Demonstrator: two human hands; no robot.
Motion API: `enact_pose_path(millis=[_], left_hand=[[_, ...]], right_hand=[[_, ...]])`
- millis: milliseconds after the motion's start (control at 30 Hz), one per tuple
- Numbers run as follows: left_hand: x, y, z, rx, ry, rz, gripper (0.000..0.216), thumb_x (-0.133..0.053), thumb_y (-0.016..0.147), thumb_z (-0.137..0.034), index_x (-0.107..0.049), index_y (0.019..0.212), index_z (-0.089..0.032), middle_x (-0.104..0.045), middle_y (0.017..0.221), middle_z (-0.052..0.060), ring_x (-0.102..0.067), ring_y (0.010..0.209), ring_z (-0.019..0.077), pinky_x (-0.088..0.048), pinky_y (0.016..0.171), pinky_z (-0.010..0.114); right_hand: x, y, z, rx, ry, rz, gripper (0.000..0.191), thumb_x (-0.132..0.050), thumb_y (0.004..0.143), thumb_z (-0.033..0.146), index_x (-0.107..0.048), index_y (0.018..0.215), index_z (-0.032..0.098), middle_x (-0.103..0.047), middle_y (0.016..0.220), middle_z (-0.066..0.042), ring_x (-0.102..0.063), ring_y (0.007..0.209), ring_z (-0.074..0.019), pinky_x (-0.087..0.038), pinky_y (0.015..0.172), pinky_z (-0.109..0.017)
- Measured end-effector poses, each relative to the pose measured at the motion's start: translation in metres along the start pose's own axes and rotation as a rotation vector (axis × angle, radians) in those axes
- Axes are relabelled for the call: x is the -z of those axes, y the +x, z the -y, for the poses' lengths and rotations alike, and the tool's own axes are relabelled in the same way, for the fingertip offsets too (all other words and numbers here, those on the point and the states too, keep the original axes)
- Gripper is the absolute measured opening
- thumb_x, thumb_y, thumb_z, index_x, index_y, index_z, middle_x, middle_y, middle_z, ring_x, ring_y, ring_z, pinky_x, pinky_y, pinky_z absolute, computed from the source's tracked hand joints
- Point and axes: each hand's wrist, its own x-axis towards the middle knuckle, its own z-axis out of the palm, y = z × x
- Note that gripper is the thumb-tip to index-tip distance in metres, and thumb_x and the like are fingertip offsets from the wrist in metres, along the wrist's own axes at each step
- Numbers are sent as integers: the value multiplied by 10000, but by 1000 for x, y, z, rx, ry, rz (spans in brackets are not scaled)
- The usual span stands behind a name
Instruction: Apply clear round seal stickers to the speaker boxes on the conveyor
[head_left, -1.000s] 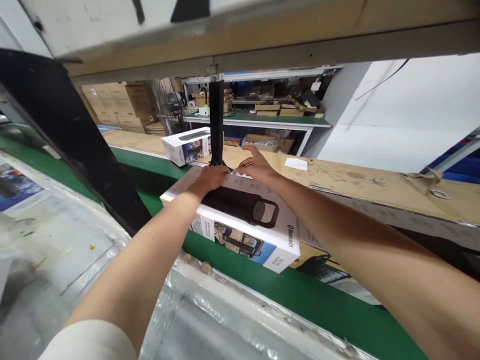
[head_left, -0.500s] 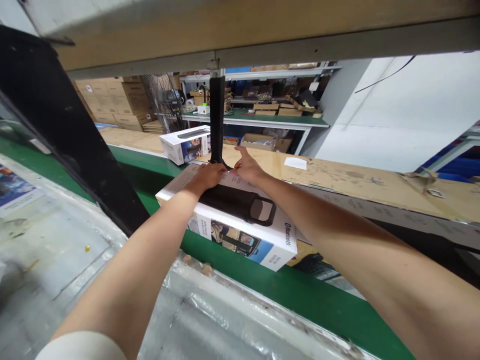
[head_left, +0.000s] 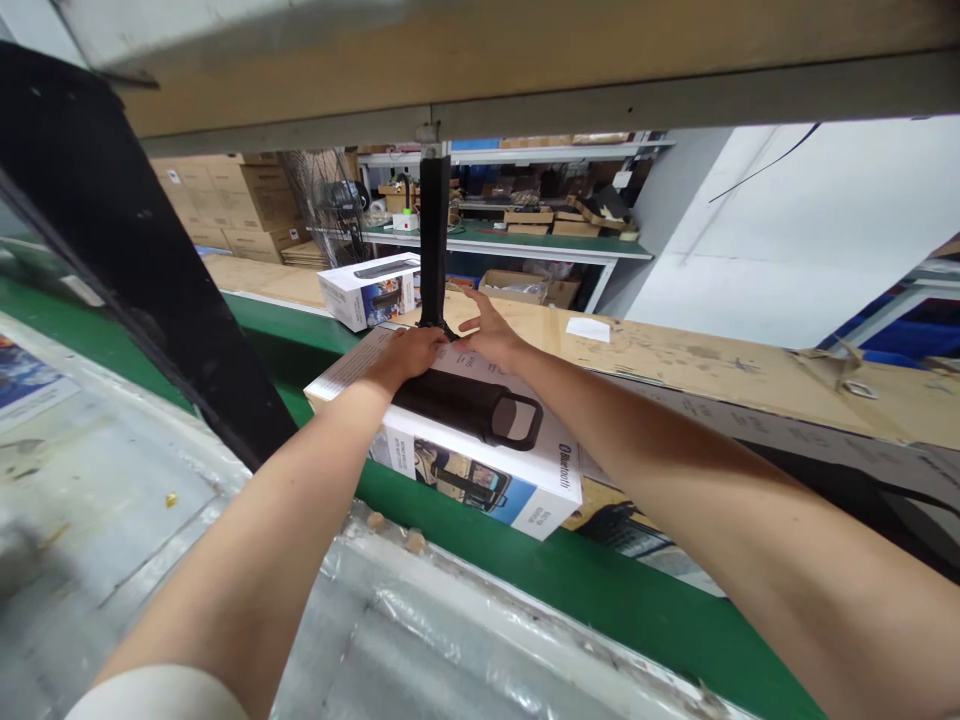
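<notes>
Okay, so the main thing is a white printed box (head_left: 480, 415) lying on the green belt (head_left: 592, 595), with the person working at its far edge with both hands. The left hand (head_left: 414, 352) rests on the top near that edge, fingers bent down over it, tips partly hidden, so you can't really tell if they're gripping anything. The right hand (head_left: 491, 335) is just beside it, one finger raised and spread away from the rest, the lower fingertips close to the left ones; whether something small is pinched there, can't tell either. The top panel looks flat and closed, so whatever's inside is hidden; the print on it is a black rounded device with "Bluetooth" lettering near the end. A similar box (head_left: 652, 540) sits on the belt to the right, partly covered by the right forearm, and another printed box (head_left: 371, 290) is farther off, near the black post (head_left: 434, 240). Along the back runs a cardboard-topped ledge (head_left: 697, 355) with a white paper (head_left: 588, 329) on it. Behind that, an open carton (head_left: 514, 285) sits low under the workbench (head_left: 525, 240), contents too small to make out, and shallow cardboard trays (head_left: 529, 218) lie up top. Over on the left, brown cartons (head_left: 251, 195) are stacked up beside a fan (head_left: 322, 195).
</notes>
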Motion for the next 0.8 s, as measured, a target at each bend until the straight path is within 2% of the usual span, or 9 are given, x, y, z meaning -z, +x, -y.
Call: enact_pose_path(millis=[100,267,433,500,667,800], left_hand=[[-1,0,2,1,12,-5,412,-403,1021,-184,-706,1280,-287,-703,1389,20,-616,1341,260,-395,1188,420],[-2,1,7,-5,24,-6,425,-391,1026,-178,-696,1310,-265,-703,1390,36,-622,1333,264,-400,1185,422],[-1,0,10,-9,33,-17,417,-405,1023,-176,-700,1297,-284,-714,1372,15,-626,1326,244,-403,1185,398],[-1,0,12,-12,36,-24,416,-404,1022,-175,-702,1292,-281,-720,1360,18,-633,1316,246,-406,1182,401],[-3,1,18,-23,45,-35,397,-407,1023,-180,-710,1261,-275,-732,1332,23,-647,1293,241,-414,1173,389],[-4,2,21,-27,51,-41,387,-404,1025,-183,-711,1247,-264,-738,1315,33,-655,1274,237,-424,1164,381]], right_hand=[[-3,4,0,-28,8,-36,1067,-782,648,30,-375,1588,327,-639,1049,-30,-646,768,-173,-595,756,-344],[-6,16,-4,-62,-8,-62,979,-853,658,147,-433,1530,289,-645,1019,-22,-635,816,-187,-589,774,-367],[-11,20,-7,-29,7,-60,961,-803,608,37,-486,1473,309,-613,925,21,-621,737,-159,-576,702,-327],[-15,18,-9,18,23,-76,941,-766,618,25,-488,1461,336,-594,926,30,-615,718,-147,-567,679,-305],[-22,14,-14,252,71,-95,835,-677,637,26,-523,1389,353,-561,918,39,-603,721,-144,-552,672,-287],[-24,16,-16,278,65,-101,825,-639,639,34,-523,1391,354,-547,959,32,-593,700,-139,-548,674,-295]])
